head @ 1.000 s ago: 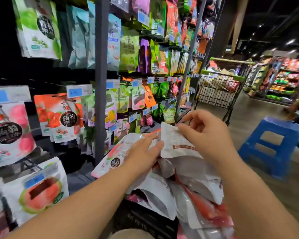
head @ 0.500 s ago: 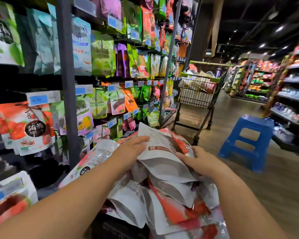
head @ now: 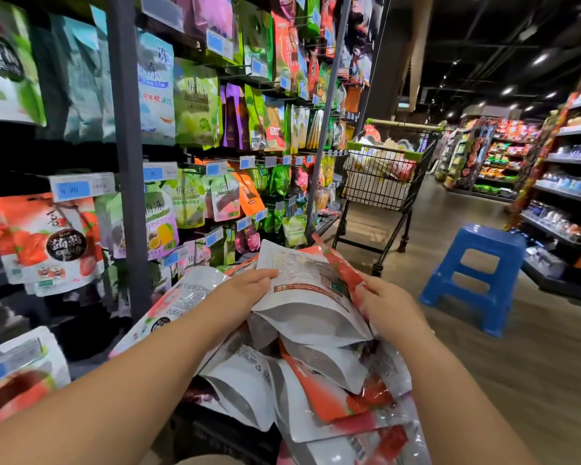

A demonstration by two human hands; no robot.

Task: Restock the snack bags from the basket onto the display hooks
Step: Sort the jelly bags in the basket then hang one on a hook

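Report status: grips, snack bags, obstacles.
Holding top snack bag: left grip, right grip. Rest of pile beneath. Bag not yet on display hooks. No obstacle seen.

Display hooks point(head: 195, 169) hang left, snack bags point(head: 302, 330) lie before them, cart point(head: 379, 176) behind, stool point(head: 477, 273) right

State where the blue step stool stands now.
In the head view the blue step stool stands on the floor at the right, beyond the right hand gripping the snack bags, between the shopping cart and the right-hand shelves.

cart point(head: 379, 176): loaded, mid-aisle | stool point(head: 477, 276): blue, right of cart | shelves point(head: 564, 182): stocked, far right | lights point(head: 540, 58): on overhead
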